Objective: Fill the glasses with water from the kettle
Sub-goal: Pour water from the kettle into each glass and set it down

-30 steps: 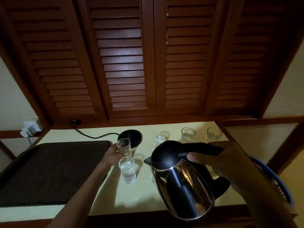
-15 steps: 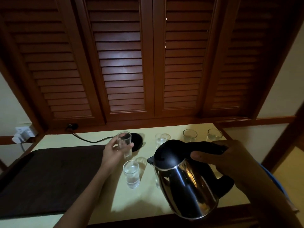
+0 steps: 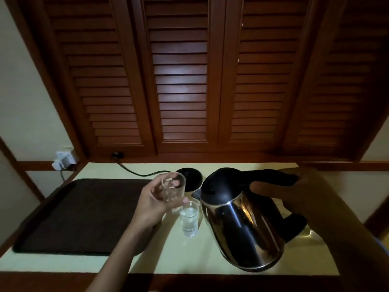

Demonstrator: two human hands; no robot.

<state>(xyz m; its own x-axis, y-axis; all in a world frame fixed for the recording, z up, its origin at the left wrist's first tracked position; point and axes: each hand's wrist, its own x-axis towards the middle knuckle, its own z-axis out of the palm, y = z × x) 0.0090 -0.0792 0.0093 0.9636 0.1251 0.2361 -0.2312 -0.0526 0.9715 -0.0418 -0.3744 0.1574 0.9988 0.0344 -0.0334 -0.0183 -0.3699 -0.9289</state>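
My left hand [image 3: 152, 204] holds an empty clear glass [image 3: 173, 187] lifted off the table, tilted slightly, just left of the kettle's spout. My right hand [image 3: 305, 194] grips the black handle of the steel kettle [image 3: 242, 224], which hangs above the table's right side with its spout [image 3: 195, 194] pointing left toward the glass. A second glass [image 3: 189, 219] with water in it stands on the pale table [image 3: 183, 256] below the held one. The other glasses at the back are hidden behind the kettle.
The kettle's round black base [image 3: 190, 179] sits at the back with its cord [image 3: 136, 172] running to a wall plug. A dark mat [image 3: 80, 216] covers the table's left half. Wooden louvred shutters [image 3: 183, 81] rise behind the table. A white socket adapter [image 3: 63, 161] is at the left wall.
My left hand lifted the empty glass off the table and brought it up beside the spout. The kettle moved left and up, now covering the back glasses.
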